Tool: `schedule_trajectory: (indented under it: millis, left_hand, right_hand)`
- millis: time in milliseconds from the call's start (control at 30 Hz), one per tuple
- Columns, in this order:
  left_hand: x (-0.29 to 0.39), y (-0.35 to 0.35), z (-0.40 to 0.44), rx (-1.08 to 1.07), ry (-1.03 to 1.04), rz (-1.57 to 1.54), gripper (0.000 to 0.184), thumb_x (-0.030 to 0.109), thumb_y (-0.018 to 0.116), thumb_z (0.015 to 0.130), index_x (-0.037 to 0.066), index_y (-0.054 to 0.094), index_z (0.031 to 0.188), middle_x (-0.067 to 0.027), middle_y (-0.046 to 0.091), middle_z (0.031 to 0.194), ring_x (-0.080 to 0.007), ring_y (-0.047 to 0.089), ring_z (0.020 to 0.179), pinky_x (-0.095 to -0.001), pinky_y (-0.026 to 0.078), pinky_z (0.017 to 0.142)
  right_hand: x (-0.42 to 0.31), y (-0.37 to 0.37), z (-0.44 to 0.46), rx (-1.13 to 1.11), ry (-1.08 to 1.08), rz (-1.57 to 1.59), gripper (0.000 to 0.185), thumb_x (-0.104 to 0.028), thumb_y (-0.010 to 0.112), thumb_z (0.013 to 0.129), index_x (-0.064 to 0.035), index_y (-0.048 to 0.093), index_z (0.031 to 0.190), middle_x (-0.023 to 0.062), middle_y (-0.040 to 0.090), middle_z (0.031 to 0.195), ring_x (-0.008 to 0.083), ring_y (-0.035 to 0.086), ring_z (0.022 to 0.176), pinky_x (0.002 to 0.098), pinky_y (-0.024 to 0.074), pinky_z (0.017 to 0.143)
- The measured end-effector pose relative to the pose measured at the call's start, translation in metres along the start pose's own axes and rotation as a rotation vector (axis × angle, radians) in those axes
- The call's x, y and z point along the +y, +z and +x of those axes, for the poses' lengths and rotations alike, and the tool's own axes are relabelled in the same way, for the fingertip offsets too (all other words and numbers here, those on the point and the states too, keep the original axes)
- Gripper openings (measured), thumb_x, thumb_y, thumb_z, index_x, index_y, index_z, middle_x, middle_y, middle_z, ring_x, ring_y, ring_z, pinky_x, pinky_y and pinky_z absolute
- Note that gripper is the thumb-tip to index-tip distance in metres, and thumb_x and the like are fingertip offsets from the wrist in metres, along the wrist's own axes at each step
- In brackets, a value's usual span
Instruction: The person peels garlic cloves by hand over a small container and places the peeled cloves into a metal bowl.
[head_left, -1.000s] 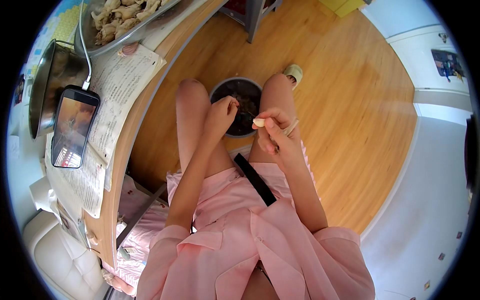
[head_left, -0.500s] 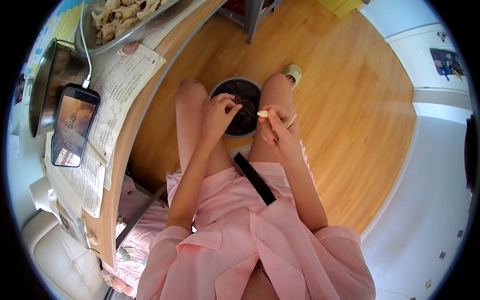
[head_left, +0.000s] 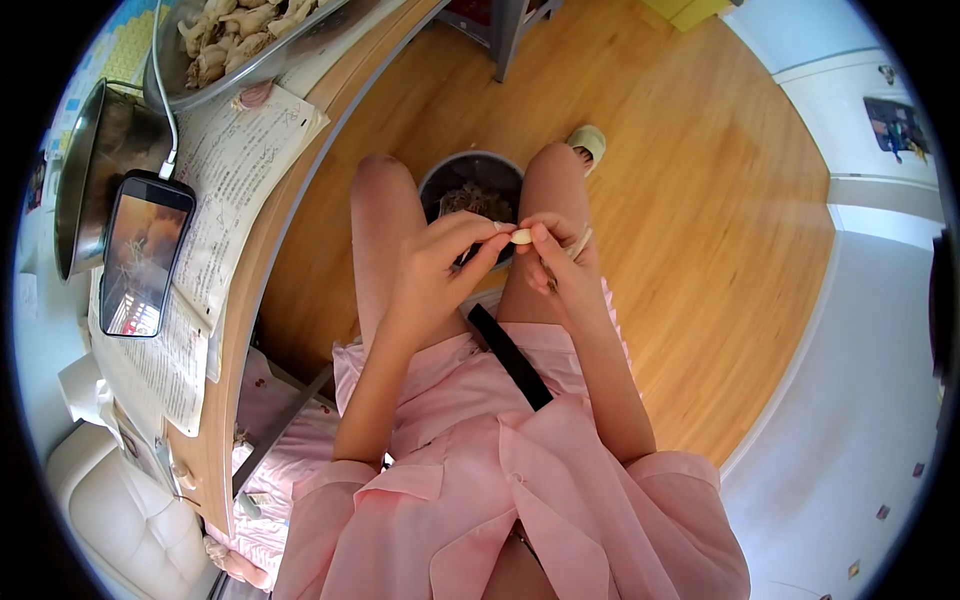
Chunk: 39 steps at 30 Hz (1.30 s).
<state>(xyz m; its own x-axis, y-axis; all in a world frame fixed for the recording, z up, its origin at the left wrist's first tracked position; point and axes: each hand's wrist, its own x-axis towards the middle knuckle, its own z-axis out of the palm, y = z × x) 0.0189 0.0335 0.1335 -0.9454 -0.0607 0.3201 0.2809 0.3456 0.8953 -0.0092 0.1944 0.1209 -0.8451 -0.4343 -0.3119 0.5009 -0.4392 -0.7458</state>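
Observation:
A pale garlic clove (head_left: 521, 237) is pinched between the thumb and fingers of my right hand (head_left: 565, 265). A thin pale stick-like handle (head_left: 581, 240) also sticks out from that hand; the rest of it is hidden by the fingers. My left hand (head_left: 440, 265) meets the clove from the other side, its thumb and fingertips closed at the clove's tip. Both hands are above the near side of a dark round bin (head_left: 447, 162) between the knees, with brownish peelings (head_left: 480, 200) inside.
On the table (head_left: 285, 225) at left are a phone (head_left: 148, 255) with a cable, printed sheets (head_left: 250, 150), a metal bowl (head_left: 80, 190) and a clear tray (head_left: 215, 97) of garlic bulbs. One clove (head_left: 253, 96) lies by the tray. A grey stool leg (head_left: 508, 45) stands ahead.
My left hand has moved right and closer, from over the bin to the clove, and its fingertips now touch it. My right hand has barely moved, still gripping the clove.

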Motion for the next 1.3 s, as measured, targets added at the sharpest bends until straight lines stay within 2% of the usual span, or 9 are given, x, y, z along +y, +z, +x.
schedule_trajectory:
  millis: [67, 167, 367, 467, 667, 767, 1133, 1300]
  left_hand:
    - [0.006, 0.000, 0.001, 0.022, 0.066, 0.112, 0.010, 0.001, 0.064, 0.076, 0.000, 0.064, 0.086, -0.0089, 0.063, 0.078, -0.0196, 0.060, 0.065, -0.0268, 0.047, 0.054]
    - [0.020, -0.004, 0.002, -0.016, 0.060, 0.165, 0.010, 0.001, 0.066, 0.074, 0.000, 0.063, 0.083, -0.0084, 0.063, 0.077, -0.0202, 0.059, 0.062, -0.0285, 0.047, 0.052]
    - [0.027, -0.005, 0.000, -0.032, 0.117, 0.244, 0.011, 0.004, 0.068, 0.071, 0.004, 0.063, 0.080, -0.0066, 0.062, 0.073, -0.0202, 0.058, 0.059, -0.0289, 0.047, 0.050]
    - [0.026, -0.007, -0.002, -0.026, 0.136, 0.252, 0.013, 0.000, 0.068, 0.069, 0.002, 0.065, 0.082, -0.0069, 0.065, 0.076, -0.0154, 0.055, 0.054, -0.0244, 0.043, 0.047]
    - [0.031, -0.009, -0.003, -0.045, 0.081, 0.265, 0.012, -0.002, 0.068, 0.066, 0.001, 0.061, 0.076, -0.0067, 0.061, 0.070, -0.0167, 0.055, 0.055, -0.0252, 0.043, 0.048]
    - [0.031, -0.007, -0.003, -0.005, 0.109, 0.289, 0.011, 0.001, 0.067, 0.064, 0.005, 0.059, 0.071, -0.0035, 0.055, 0.064, -0.0176, 0.054, 0.056, -0.0295, 0.044, 0.050]
    - [0.034, -0.006, -0.001, 0.120, 0.139, 0.346, 0.012, -0.001, 0.066, 0.062, 0.004, 0.059, 0.070, -0.0040, 0.057, 0.068, -0.0178, 0.053, 0.057, -0.0290, 0.044, 0.050]
    - [0.034, -0.006, -0.003, 0.109, 0.146, 0.435, 0.016, -0.001, 0.069, 0.065, 0.004, 0.063, 0.079, -0.0071, 0.062, 0.077, -0.0218, 0.061, 0.067, -0.0289, 0.049, 0.059]
  right_hand:
    - [-0.002, 0.002, -0.001, 0.013, -0.001, -0.020, 0.020, -0.019, 0.056, 0.090, -0.0013, 0.058, 0.098, 0.0047, 0.059, 0.078, 0.0040, 0.043, 0.048, 0.0173, 0.0296, 0.040]
    - [-0.003, 0.004, -0.003, 0.029, -0.017, -0.058, 0.020, -0.020, 0.056, 0.090, -0.0011, 0.058, 0.098, 0.0038, 0.059, 0.077, 0.0039, 0.043, 0.048, 0.0174, 0.0297, 0.040]
    - [-0.002, 0.008, -0.006, 0.011, -0.103, -0.161, 0.020, -0.020, 0.056, 0.090, -0.0009, 0.057, 0.096, 0.0016, 0.058, 0.075, 0.0034, 0.043, 0.049, 0.0166, 0.0308, 0.041]
    - [-0.002, 0.011, -0.007, 0.014, -0.129, -0.196, 0.020, -0.021, 0.057, 0.090, -0.0017, 0.057, 0.095, 0.0010, 0.057, 0.074, 0.0033, 0.043, 0.049, 0.0162, 0.0308, 0.042]
    - [-0.001, 0.015, -0.009, 0.025, -0.130, -0.218, 0.019, -0.022, 0.057, 0.089, -0.0037, 0.058, 0.094, 0.0004, 0.055, 0.072, 0.0033, 0.043, 0.049, 0.0160, 0.0301, 0.042]
    - [0.000, 0.015, -0.011, 0.016, -0.112, -0.209, 0.018, -0.021, 0.058, 0.089, -0.0036, 0.059, 0.095, 0.0003, 0.056, 0.073, 0.0031, 0.043, 0.050, 0.0159, 0.0307, 0.043]
    - [-0.003, 0.020, -0.012, -0.037, -0.132, -0.194, 0.023, -0.019, 0.056, 0.091, -0.0013, 0.059, 0.104, -0.0004, 0.058, 0.077, 0.0031, 0.045, 0.052, 0.0163, 0.0315, 0.042]
    - [-0.004, 0.026, -0.013, 0.071, -0.116, -0.262, 0.024, -0.021, 0.053, 0.092, -0.0023, 0.059, 0.106, -0.0011, 0.053, 0.067, 0.0039, 0.043, 0.050, 0.0172, 0.0283, 0.043]
